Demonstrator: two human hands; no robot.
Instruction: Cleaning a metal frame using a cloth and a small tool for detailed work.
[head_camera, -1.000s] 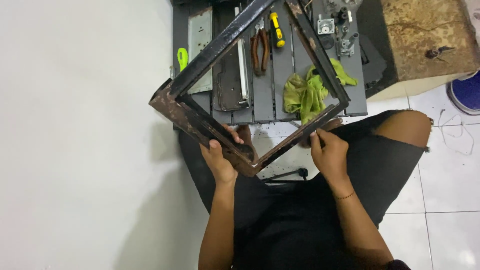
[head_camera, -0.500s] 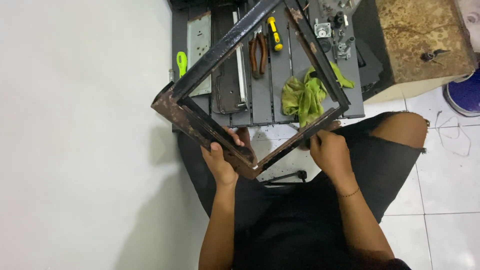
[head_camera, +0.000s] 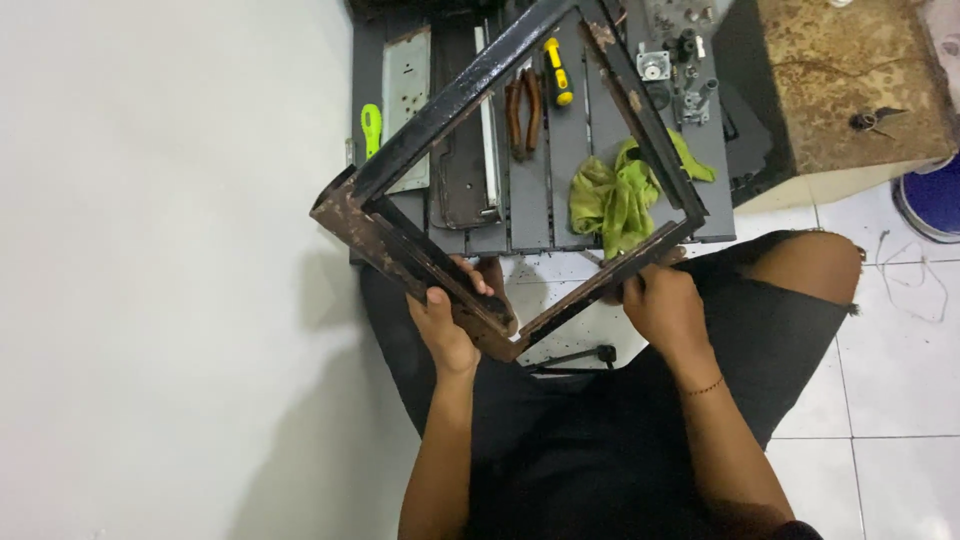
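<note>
Rust covers the square metal frame (head_camera: 500, 180), held tilted above the dark worktop (head_camera: 540, 215); left hand (head_camera: 445, 325) fingers grip its lower-left bar, right hand (head_camera: 660, 305) pinches the lower-right bar (green cloth (head_camera: 615, 195) beyond); inspection seems underway; turning it needs firm grips.

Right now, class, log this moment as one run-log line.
left hand: grips frame lower-left bar | right hand: grips lower-right bar | frame: tilted, rusty | behind: rag, pliers

One frame (head_camera: 520, 170), one rag (head_camera: 615, 195), one pliers (head_camera: 524, 110)
</note>
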